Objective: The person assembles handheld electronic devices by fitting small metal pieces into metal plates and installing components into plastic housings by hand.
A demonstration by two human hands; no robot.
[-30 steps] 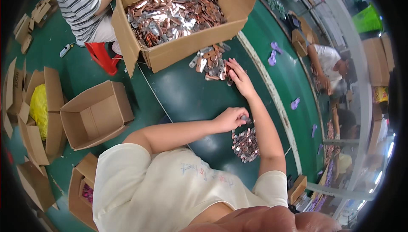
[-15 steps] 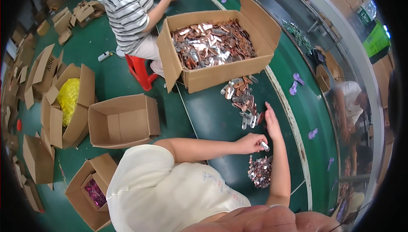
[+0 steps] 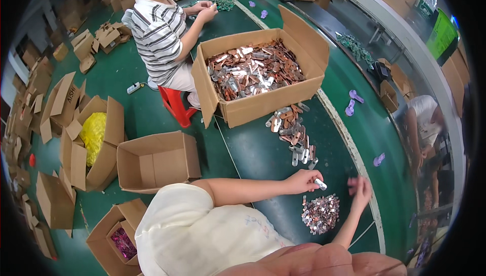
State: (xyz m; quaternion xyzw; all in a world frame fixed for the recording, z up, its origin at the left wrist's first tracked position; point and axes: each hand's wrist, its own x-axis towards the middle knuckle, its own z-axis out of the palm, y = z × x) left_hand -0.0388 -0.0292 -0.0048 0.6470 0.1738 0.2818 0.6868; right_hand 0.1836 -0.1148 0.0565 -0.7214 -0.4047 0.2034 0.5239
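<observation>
Pinched in my left hand (image 3: 300,182) is a silver metal piece (image 3: 320,184) with a rounded end, held just above the green table. Below it lies a heap of tiny silver and copper-coloured metal bits (image 3: 320,214). My right hand (image 3: 360,190) hovers at the right of that heap, fingers bent and apart, slightly blurred, with nothing visible in it. Beyond my left hand, loose flat metal pieces (image 3: 294,133), silver and copper-coloured, are strewn toward a large open cardboard box (image 3: 273,102). The box is filled with many similar pieces (image 3: 258,66).
A co-worker in a striped shirt (image 3: 159,38) sits on a red stool (image 3: 175,106) at the far left, handling small items beside green pieces (image 3: 223,4). Open cartons (image 3: 159,162) stand at my left. Purple parts (image 3: 350,106) lie on the green strip beyond the pale edge (image 3: 349,147).
My right hand has drawn back from near the loose pieces to beside the small heap, its fingers bending. My left hand still holds the silver piece. The whole view has shifted slightly.
</observation>
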